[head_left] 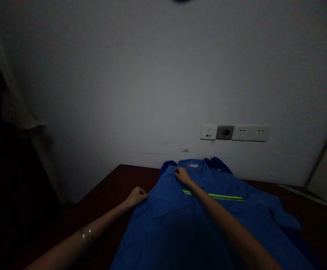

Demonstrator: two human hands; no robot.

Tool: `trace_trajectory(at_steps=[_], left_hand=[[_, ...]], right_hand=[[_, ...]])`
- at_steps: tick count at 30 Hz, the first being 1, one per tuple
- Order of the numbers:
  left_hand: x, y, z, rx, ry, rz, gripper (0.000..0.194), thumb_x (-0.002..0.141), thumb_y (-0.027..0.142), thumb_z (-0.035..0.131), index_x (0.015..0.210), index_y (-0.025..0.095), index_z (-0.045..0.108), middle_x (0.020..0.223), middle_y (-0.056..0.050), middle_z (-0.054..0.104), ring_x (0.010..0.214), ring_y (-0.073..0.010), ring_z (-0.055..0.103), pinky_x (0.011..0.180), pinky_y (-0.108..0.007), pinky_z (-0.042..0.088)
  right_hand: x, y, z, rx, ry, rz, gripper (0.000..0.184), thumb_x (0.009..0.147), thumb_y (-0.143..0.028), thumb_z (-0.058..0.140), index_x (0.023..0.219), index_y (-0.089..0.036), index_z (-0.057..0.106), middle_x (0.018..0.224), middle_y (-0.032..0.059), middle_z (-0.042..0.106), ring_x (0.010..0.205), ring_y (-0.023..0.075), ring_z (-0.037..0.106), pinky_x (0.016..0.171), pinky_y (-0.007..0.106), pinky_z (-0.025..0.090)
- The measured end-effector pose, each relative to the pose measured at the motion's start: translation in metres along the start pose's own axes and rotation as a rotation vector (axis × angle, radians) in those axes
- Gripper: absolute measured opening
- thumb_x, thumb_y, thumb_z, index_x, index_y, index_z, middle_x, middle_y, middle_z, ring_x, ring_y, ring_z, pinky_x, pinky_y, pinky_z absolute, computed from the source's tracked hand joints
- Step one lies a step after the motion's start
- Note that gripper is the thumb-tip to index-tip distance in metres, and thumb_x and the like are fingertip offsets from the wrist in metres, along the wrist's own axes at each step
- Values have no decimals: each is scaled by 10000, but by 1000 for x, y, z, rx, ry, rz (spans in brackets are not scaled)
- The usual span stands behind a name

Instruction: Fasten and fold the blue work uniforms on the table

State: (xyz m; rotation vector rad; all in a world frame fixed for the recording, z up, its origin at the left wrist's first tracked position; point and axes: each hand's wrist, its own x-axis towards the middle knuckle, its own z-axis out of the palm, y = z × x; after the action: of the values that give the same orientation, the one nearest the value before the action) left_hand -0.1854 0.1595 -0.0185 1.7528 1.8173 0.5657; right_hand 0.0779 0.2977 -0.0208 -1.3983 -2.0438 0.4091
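A blue work shirt [174,228] with a lime-yellow reflective strip [227,197] across the chest lies spread out, collar toward the wall. My left hand [136,196] pinches its left outer edge, where the sleeve appears folded inward over the front. Near the collar, my right hand [181,175] has its fingers closed on the shoulder fabric. My right forearm crosses over the chest and hides part of the strip. A white label [193,165] shows inside the collar. The lower front is in deep shadow.
Darker blue cloth [218,165] shows behind the collar and under the shirt. The dark red table [109,187] meets a grey wall [152,82] bearing a row of sockets [242,133]. The left side of the room is very dark.
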Motion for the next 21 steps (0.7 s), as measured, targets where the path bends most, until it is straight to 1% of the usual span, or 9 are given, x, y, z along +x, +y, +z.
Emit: trace_trajectory(at_steps=[3,5,8,11,14,17,19,21], left_hand=[[1,-2,0,-25,9,-20,246,709,299,544,735,96,680,677,-41,654,611,-141,574,514,-211,374],[2,-5,1,-24,44,-16,227,699,288,559,739,98,676,702,-46,660,644,-149,586,535,-214,387],[5,-12,3,7,108,-9,194,678,277,587,740,106,656,729,-45,657,687,-156,592,573,-219,402],[6,-16,6,27,129,-9,171,672,267,602,755,119,621,752,-38,643,706,-153,584,576,-216,399],[7,-18,10,52,129,-21,154,673,244,609,774,129,590,776,-37,631,726,-150,576,579,-212,390],[6,-18,12,72,116,-23,145,682,240,607,774,133,573,802,-43,624,751,-153,576,600,-215,394],[3,-16,11,92,106,-16,171,696,264,598,804,135,568,820,-47,621,762,-157,578,613,-220,402],[-5,-10,9,148,136,13,239,723,313,575,895,148,565,866,-48,613,786,-165,576,636,-235,414]], right_hand=[[20,-6,16,46,61,38,272,707,-99,534,942,-135,665,884,84,687,839,184,627,754,248,451],[29,-8,23,78,92,44,306,700,-86,525,973,-139,653,837,66,687,777,163,633,712,234,461],[40,-8,30,102,121,37,337,706,-65,495,1003,-140,634,807,46,682,746,140,629,694,217,461],[46,-5,35,88,114,22,321,707,-53,498,986,-140,630,792,36,676,733,129,623,683,203,453],[48,-2,38,49,88,0,301,727,-55,498,990,-133,620,804,41,671,736,124,617,674,193,440],[43,-2,39,-10,59,-26,293,758,-61,474,1015,-120,602,821,55,665,754,132,609,687,202,429],[37,-6,37,-57,44,-57,303,771,-63,463,1044,-111,584,859,69,655,801,144,598,723,215,422],[28,-11,32,-109,38,-96,324,778,-75,465,1087,-101,559,953,97,630,896,165,570,791,239,407]])
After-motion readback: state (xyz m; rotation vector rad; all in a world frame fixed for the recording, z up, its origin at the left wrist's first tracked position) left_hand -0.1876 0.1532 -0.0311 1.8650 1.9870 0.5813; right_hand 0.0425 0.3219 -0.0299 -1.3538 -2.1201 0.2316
